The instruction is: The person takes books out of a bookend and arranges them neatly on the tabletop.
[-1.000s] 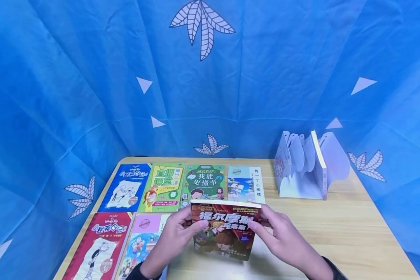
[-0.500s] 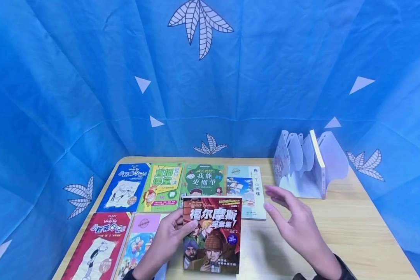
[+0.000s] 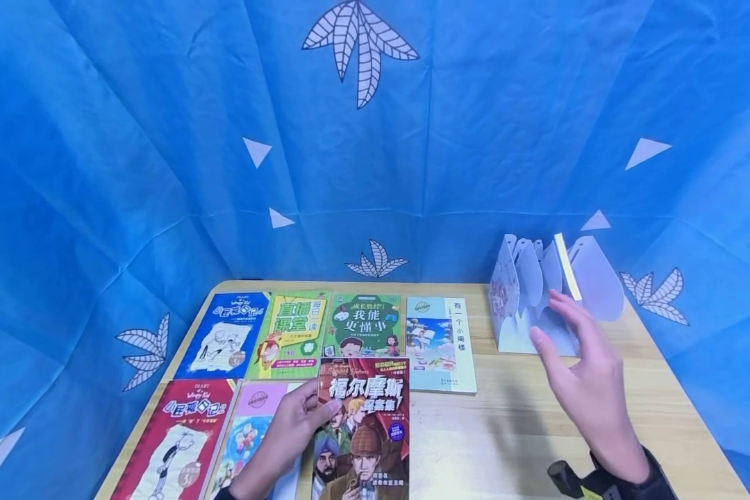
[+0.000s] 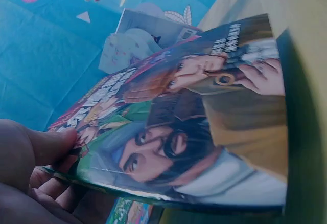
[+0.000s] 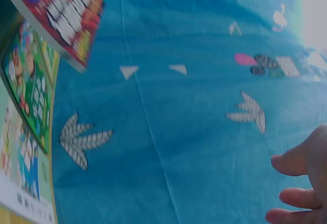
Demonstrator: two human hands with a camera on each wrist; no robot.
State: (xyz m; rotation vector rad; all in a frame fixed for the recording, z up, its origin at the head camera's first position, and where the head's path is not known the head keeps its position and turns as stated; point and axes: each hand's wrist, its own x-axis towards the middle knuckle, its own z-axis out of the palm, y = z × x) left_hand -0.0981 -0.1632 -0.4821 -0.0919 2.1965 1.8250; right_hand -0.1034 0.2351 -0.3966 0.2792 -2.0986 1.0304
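My left hand (image 3: 285,432) grips a dark red detective-story book (image 3: 364,434) by its left edge, thumb on the front cover and fingers behind. In the left wrist view the cover (image 4: 204,127) fills the middle, lifted at a slant above the table. My right hand (image 3: 590,378) is off the book, fingers spread and holding nothing, in front of a white book rack (image 3: 509,333). One book (image 3: 567,267) stands upright between the rack's dividers, its lower part hidden by the right hand in the head view.
Two rows of books lie flat at the left: blue (image 3: 225,333), yellow-green (image 3: 289,333), green (image 3: 367,323) and pale blue (image 3: 440,344) at the back, red (image 3: 178,437) and pink (image 3: 262,403) in front. A blue curtain (image 3: 375,173) encloses the wooden table (image 3: 650,410).
The right hand has let go of the detective-story book and moved right to the rack. The left hand has brought the book slightly left, its cover now facing up toward the head camera.
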